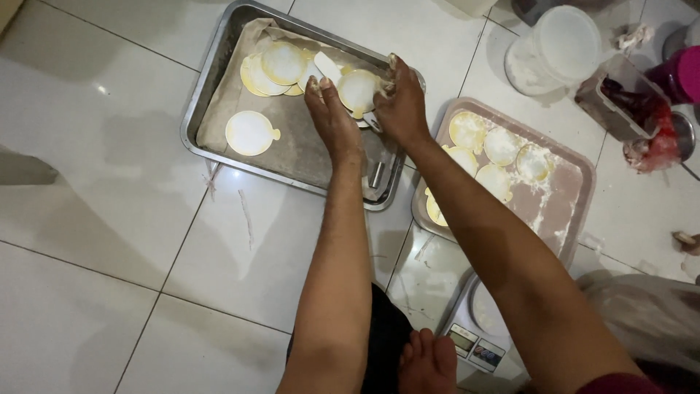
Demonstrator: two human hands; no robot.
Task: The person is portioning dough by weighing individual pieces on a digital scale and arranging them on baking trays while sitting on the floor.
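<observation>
Left hand point(334, 117): fingers bent down beside a white scraper point(327, 67) | Right hand point(399, 102): fingers curled on a round gold-rimmed disc point(357, 89), grip apparently closed | Location: inside paper-lined steel tray point(211, 69) on the tiled floor | Nearby: pink tray point(565, 193) of floured discs, digital scale point(474, 339).

Both your arms stretched forward, forearms bare, converging over metal tray point(211, 69). Your left hand point(332, 117) palm down above tray's near half, fingers extended, tips dusted white. Your right hand point(399, 102) at tray's right rim, fingers curled, pinching. Hands just beside each other, wrists apart.
</observation>
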